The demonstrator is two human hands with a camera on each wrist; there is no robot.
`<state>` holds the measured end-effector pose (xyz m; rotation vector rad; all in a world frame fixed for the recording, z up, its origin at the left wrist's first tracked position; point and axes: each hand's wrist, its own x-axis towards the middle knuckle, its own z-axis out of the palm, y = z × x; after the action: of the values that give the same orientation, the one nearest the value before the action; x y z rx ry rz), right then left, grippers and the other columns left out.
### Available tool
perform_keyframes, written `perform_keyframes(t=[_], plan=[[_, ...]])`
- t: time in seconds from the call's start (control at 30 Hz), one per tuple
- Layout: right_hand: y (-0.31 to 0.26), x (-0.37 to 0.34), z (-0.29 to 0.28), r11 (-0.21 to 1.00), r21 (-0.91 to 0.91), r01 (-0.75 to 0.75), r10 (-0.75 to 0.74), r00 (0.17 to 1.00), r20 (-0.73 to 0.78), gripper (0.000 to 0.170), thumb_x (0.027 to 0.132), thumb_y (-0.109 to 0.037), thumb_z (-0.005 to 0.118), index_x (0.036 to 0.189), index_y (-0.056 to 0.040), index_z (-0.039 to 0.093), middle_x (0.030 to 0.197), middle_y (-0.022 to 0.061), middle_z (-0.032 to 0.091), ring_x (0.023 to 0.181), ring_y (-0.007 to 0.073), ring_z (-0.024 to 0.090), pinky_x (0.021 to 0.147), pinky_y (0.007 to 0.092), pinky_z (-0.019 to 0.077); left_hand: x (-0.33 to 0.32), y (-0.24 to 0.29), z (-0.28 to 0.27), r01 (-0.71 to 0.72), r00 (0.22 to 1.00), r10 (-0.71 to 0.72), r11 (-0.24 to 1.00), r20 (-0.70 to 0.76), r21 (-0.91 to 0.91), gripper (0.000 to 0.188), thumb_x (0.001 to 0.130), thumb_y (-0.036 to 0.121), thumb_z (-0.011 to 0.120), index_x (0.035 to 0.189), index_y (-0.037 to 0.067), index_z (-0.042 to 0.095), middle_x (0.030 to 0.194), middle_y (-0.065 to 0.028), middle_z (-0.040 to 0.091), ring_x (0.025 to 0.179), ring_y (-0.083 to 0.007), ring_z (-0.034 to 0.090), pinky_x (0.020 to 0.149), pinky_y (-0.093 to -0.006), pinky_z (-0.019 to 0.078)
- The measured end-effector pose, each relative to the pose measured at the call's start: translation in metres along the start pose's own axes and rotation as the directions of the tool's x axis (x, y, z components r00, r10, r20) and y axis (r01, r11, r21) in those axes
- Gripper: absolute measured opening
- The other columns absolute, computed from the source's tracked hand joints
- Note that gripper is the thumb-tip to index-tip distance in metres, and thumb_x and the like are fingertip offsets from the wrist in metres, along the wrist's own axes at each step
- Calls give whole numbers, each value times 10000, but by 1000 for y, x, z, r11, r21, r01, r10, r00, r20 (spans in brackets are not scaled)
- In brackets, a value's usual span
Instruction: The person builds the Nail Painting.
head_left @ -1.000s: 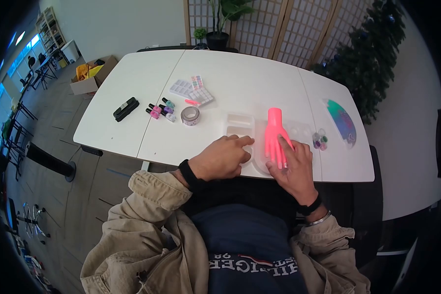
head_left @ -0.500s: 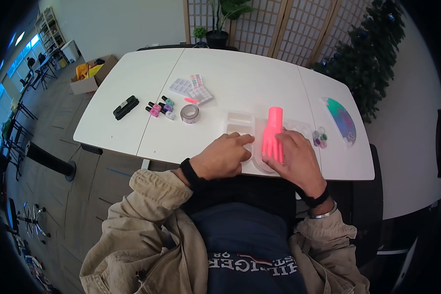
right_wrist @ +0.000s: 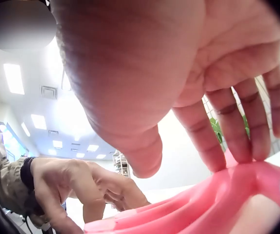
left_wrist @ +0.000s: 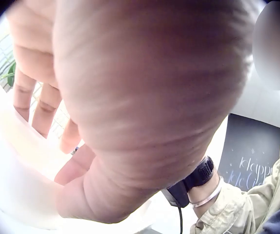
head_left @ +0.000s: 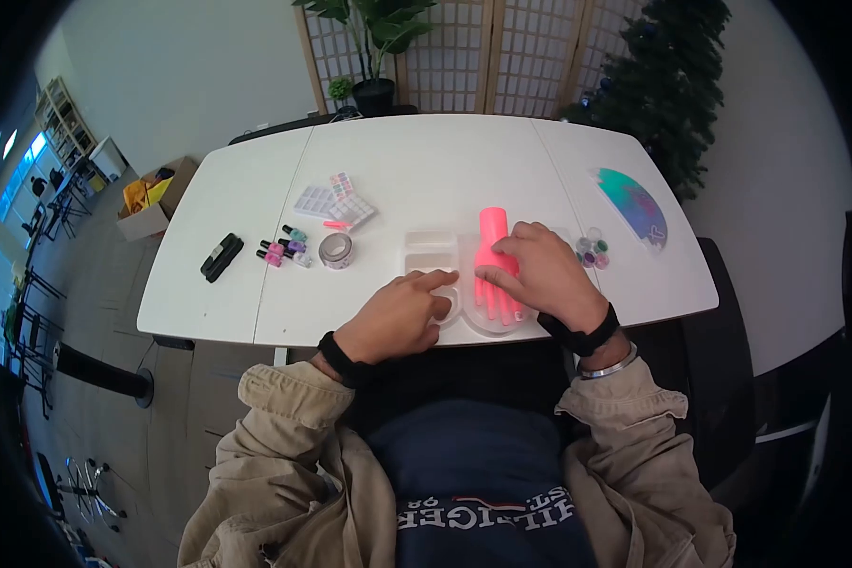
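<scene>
A bright pink practice hand (head_left: pixel 493 227) lies palm-down in the head view, fingers toward the person, over a clear plastic tray (head_left: pixel 430 239). My right hand (head_left: pixel 560 282) arches over its back. In the right wrist view, nearly straight fingers (right_wrist: pixel 235 129) rest their tips on the pink surface, while the thumb stands apart from it. One pink fingertip carries a small pale spot. On the left part of the tray rests my left hand (head_left: pixel 388 317), index finger stretched toward the practice hand. Its palm hides much of the left wrist view.
Right of the tray sit small round pots (head_left: pixel 593 248) and a teal-purple fan-shaped case (head_left: pixel 632 206). To the left are a tape roll (head_left: pixel 336 251), several nail polish bottles (head_left: pixel 293 233), a black case (head_left: pixel 221 257) and compartment boxes (head_left: pixel 353 210).
My right hand has moved from the practice hand's fingers up onto its back. The left hand stays on the tray. The head view has shifted.
</scene>
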<state>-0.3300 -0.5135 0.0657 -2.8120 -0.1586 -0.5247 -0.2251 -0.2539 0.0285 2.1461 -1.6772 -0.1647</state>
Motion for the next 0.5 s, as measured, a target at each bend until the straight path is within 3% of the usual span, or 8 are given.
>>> perform_keyframes(t=[0.13, 0.23, 0.27, 0.3, 0.37, 0.43, 0.5], plan=[[22, 5, -13, 992, 122, 36, -40, 998, 38, 430, 977, -415, 817, 1162, -26, 810, 1024, 187, 785, 1020, 416, 721, 938, 495, 587, 0, -11, -12, -14, 1000, 14, 1000, -3, -13, 127, 881, 93, 783, 968, 7, 750, 1625, -176, 611, 1383, -430, 636, 1130, -501, 556], [34, 0, -40, 980, 186, -73, 91, 992, -85, 420, 981, -364, 820, 1244, -37, 794, 1077, 182, 813, 1047, 417, 730, 957, 490, 585, 1, -24, -10, -16, 998, 17, 1000, -57, 10, 120, 866, 64, 815, 955, 22, 747, 1611, -161, 632, 1413, -442, 613, 1140, -506, 549], [46, -1, -50, 985, 152, -87, 105, 988, -112, 457, 1001, -354, 821, 1343, -55, 768, 1075, 158, 830, 1011, 378, 747, 889, 464, 588, 0, -28, -8, 9, 997, -6, 999, -80, 37, 125, 861, 60, 825, 959, 30, 753, 1610, -158, 633, 1418, -442, 609, 1144, -508, 546], [55, -2, -62, 975, 162, -152, 173, 977, -122, 446, 995, -326, 829, 1341, -52, 766, 1077, 152, 838, 994, 349, 764, 880, 445, 593, -1, -30, -7, 38, 994, -32, 997, -105, 63, 132, 856, 57, 835, 963, 38, 759, 1608, -155, 635, 1423, -442, 605, 1148, -509, 543], [80, -10, -79, 919, 180, -351, 382, 905, -185, 423, 989, -298, 832, 1323, -45, 773, 1063, 157, 842, 941, 331, 789, 851, 426, 606, 0, -31, -8, 139, 969, -104, 980, -225, 146, 149, 857, 30, 849, 992, 63, 793, 1566, -137, 658, 1426, -429, 597, 1167, -519, 530], [117, -25, -85, 878, 178, -444, 479, 809, -341, 384, 990, -282, 829, 1282, -37, 785, 1053, 163, 844, 931, 322, 812, 842, 412, 623, 2, -34, -8, 245, 924, -189, 960, -334, 137, 179, 880, 14, 807, 1051, 61, 791, 1522, -128, 664, 1403, -394, 599, 1148, -510, 525], [166, -45, -84, 843, 60, -534, 501, 739, -450, 367, 972, -279, 833, 1242, -33, 795, 1058, 193, 841, 938, 355, 822, 854, 422, 639, 6, -31, -10, 196, 904, -132, 973, -407, 120, 227, 903, 20, 802, 1125, 67, 780, 1488, -134, 672, 1361, -395, 615, 1124, -505, 536]])
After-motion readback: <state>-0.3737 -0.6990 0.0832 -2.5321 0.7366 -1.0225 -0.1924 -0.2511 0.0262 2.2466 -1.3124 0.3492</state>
